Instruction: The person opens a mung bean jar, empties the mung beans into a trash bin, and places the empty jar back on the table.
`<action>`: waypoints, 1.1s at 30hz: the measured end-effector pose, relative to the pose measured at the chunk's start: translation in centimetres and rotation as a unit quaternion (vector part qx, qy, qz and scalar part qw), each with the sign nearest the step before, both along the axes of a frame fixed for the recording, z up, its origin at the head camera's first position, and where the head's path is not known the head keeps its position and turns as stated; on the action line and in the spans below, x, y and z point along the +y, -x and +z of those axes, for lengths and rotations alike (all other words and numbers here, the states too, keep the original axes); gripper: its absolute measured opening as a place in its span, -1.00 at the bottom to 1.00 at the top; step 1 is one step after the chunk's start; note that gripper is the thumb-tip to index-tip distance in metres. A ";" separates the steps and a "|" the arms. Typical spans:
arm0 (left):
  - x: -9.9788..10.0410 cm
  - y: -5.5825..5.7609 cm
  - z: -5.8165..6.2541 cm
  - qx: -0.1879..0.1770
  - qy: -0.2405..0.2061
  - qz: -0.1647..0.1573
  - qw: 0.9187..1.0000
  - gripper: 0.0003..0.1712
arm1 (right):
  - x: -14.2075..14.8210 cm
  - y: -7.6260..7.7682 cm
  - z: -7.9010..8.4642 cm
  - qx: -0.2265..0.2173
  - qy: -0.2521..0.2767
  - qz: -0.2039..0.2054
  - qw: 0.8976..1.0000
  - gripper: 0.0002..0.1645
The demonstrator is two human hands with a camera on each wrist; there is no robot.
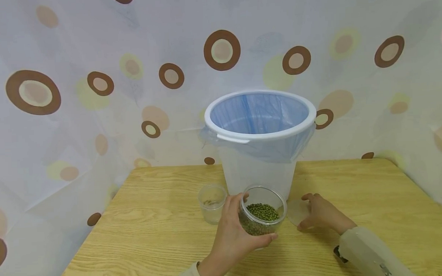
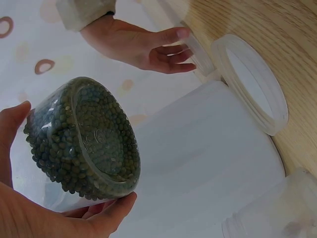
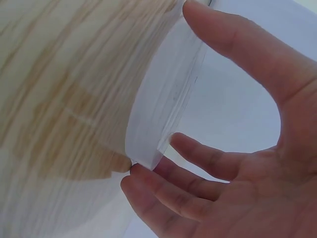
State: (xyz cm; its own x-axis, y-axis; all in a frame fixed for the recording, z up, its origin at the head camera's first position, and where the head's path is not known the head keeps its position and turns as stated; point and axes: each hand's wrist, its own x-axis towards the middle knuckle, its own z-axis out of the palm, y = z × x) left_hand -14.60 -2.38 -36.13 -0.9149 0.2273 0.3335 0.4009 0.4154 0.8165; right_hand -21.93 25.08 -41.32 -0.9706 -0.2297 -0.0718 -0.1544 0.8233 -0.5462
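Centrally, a clear jar of green beans is held in front of the white bin, its uncovered mouth tipped toward the head camera. The left hand is clamped round the jar, with the thumb along its near side and the fingers on its far side; in the left wrist view the underside of the jar is exposed, and beans show through both base and wall. To the right of the jar, the right hand spans a clear lid at the surface. Its thumb and curled fingers sit at opposite parts of the lid's rim, as the right wrist view shows; whether the lid is raised at all cannot be told. A second lid, also clear and round, appears in the left wrist view between the right hand and an open clear container. This container stands upright on the surface, to the left of the jar, with a few small brownish bits inside. The bin stands behind these items, lined with a translucent blue bag whose edge is folded out under the pale rim. A light sleeve covers the right forearm. The backdrop is whitish, patterned with brown rings and with yellow and peach spots.
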 end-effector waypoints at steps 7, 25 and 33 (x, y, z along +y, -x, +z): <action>0.0 0.1 0.0 0.001 -0.001 -0.001 1.000 -0.02 | 0.1 0.2 0.1 0.006 -0.004 -0.001 1.000 0.14; -0.1 -0.1 -0.2 0.000 -0.002 -0.002 1.000 -0.03 | 1.3 0.0 1.6 -0.032 -0.005 -0.028 0.999 0.05; -0.1 -0.2 -0.1 -0.002 -0.003 -0.002 1.000 -0.02 | 2.5 0.8 6.1 0.068 0.087 -0.059 0.992 -0.38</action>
State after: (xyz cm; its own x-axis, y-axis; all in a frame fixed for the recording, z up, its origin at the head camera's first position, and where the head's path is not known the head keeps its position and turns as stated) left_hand -14.38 -2.46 -36.23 -0.9156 0.2289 0.3306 0.3987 0.4095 0.8206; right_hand -22.73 27.56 -35.21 -0.9894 -0.1123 0.0920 -0.1450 0.7346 -0.6628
